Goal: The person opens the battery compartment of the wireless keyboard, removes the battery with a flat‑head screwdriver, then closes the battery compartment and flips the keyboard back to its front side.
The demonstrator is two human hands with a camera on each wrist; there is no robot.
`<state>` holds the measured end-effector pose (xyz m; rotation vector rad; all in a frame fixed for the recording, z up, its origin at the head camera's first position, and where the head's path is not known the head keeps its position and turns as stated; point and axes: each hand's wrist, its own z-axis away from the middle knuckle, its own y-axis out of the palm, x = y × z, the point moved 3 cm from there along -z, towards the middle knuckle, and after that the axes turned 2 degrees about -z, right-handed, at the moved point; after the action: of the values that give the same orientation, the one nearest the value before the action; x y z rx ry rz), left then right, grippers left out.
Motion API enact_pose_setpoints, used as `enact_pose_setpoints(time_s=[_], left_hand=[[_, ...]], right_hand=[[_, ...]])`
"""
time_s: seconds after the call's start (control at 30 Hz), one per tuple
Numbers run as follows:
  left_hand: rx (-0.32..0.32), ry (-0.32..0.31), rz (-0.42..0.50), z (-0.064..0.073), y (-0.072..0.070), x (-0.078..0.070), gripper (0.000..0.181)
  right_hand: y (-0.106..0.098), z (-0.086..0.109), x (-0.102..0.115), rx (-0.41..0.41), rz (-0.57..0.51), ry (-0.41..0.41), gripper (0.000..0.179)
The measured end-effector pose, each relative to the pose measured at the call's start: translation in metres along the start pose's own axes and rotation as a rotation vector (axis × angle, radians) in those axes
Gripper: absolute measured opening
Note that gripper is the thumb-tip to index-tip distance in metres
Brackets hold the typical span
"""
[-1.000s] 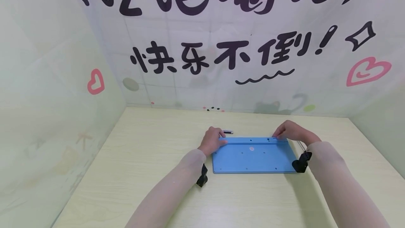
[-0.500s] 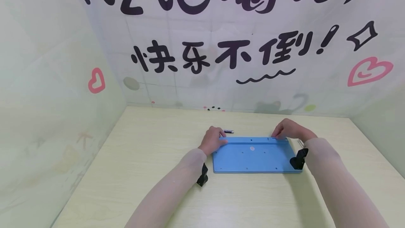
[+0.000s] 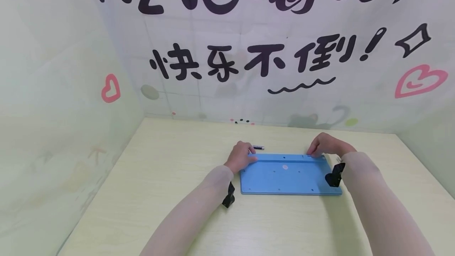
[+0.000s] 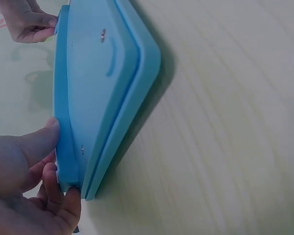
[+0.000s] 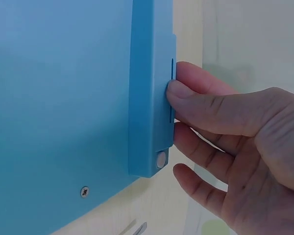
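Note:
A blue keyboard [image 3: 284,179] lies underside up on the table, small screws in its flat back and a raised ridge along its far edge. My left hand [image 3: 240,157] grips the ridge's left end, thumb on top and fingers behind. At the ridge's other end, my right hand [image 3: 328,145] pinches the slotted battery cover [image 5: 161,105] between thumb and index finger, the remaining fingers loosely bent behind. The cover's outer edge juts slightly past the ridge. Just beyond the left fingers lies a dark, silver-ended battery [image 3: 258,147].
A thin metal rod or tool tip [image 5: 141,228] shows on the table by the keyboard's right end; its other part is hidden. The pale wooden table [image 3: 170,161] meets a printed wall [image 3: 220,102] behind and plain side walls. Black wrist cameras [image 3: 229,195] hang near the keyboard.
My right wrist has lifted and shifted slightly left, its fingers staying at the battery cover. The left hand and keyboard keep their places; the head view has drifted a little.

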<state>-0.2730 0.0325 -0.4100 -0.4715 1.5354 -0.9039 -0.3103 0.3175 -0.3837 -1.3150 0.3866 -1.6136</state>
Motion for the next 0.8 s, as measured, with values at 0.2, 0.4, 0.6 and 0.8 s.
enact_pose_setpoints(time_s=[0.2,0.4,0.6,0.8], left_hand=[[0.021,0.003,0.003,-0.002,-0.001,0.001,0.020],[0.033,0.016,0.013,-0.004,-0.005,-0.001,0.020],[0.042,0.013,0.028,-0.005,-0.005,-0.001,0.019],[0.044,0.008,0.039,-0.006,-0.002,0.001,0.018]], right_hand=[[-0.002,-0.006,0.002,0.019,0.051,0.047,0.010],[-0.005,-0.006,0.008,0.066,0.041,0.153,0.010],[-0.007,-0.010,0.002,0.109,-0.022,0.205,0.010],[-0.007,-0.011,-0.002,0.114,-0.033,0.254,0.009]])
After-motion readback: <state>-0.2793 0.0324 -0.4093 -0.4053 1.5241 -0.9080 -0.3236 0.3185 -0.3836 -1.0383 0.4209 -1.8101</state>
